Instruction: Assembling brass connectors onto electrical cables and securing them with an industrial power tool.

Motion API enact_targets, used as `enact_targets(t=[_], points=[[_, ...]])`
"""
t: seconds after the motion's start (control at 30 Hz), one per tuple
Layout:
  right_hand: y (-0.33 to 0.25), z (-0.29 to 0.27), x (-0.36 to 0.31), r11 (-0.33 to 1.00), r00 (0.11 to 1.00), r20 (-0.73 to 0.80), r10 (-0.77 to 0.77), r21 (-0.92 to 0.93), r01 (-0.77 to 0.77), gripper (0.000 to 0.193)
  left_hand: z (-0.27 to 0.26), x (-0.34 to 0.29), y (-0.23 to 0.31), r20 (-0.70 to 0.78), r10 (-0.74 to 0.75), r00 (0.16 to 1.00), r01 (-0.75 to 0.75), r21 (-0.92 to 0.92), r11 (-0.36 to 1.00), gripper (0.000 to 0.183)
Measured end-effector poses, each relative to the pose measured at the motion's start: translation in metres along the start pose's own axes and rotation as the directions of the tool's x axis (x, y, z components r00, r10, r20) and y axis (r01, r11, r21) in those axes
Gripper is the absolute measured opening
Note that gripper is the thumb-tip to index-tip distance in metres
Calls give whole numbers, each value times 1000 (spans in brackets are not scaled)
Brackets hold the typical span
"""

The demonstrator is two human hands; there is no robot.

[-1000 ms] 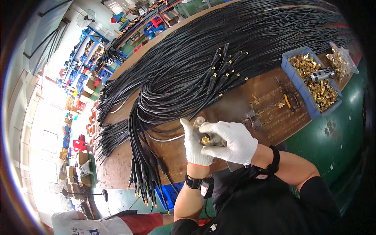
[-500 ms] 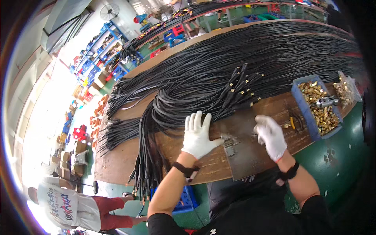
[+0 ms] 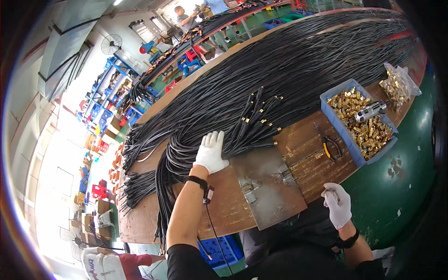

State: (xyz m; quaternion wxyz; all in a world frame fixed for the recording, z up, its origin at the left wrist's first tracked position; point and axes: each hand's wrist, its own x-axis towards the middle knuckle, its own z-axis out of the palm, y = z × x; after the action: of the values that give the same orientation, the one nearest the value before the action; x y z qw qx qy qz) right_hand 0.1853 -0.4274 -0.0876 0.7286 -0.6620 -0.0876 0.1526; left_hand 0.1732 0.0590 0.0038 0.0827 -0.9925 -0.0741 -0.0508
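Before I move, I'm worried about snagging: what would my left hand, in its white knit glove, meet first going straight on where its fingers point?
Most likely the long black cables lying just beyond the fingertips of your white-gloved left hand; depth is unclear, so it may already touch them.

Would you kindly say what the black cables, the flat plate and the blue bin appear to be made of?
The black cables look sheathed in rubber or plastic, satin, given smooth curves and faint sheen. The flat plate is probably metal, worn, by its cloudy grey shine. The blue bin seems moulded plastic, matte, evenly coloured.
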Motion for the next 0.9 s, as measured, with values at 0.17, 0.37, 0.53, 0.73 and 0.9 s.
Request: enact_targets(t=[0.17, 0.37, 0.53, 0.73, 0.9], points=[[-12, -9, 10, 998, 1000, -15, 23, -56, -24, 24, -3, 13, 19, 149, -21, 989, 21, 2, 1000, 104], [-50, 23, 35, 902, 958, 201, -205, -342, 265, 21, 9, 6, 17, 162, -80, 984, 88, -41, 995, 85], [-94, 79, 90, 838, 929, 313, -196, -439, 325, 19, -49, 36, -4, 331, -26, 943, 86, -168, 982, 74], [-141, 124, 108, 898, 959, 271, 77, -437, 52, 24, -114, 99, -77, 259, 56, 964, 72, -461, 884, 58], [-190, 150, 108, 886, 927, 259, 270, -443, -134, 23, -141, 124, -105, 532, -68, 844, 294, -354, 888, 63]])
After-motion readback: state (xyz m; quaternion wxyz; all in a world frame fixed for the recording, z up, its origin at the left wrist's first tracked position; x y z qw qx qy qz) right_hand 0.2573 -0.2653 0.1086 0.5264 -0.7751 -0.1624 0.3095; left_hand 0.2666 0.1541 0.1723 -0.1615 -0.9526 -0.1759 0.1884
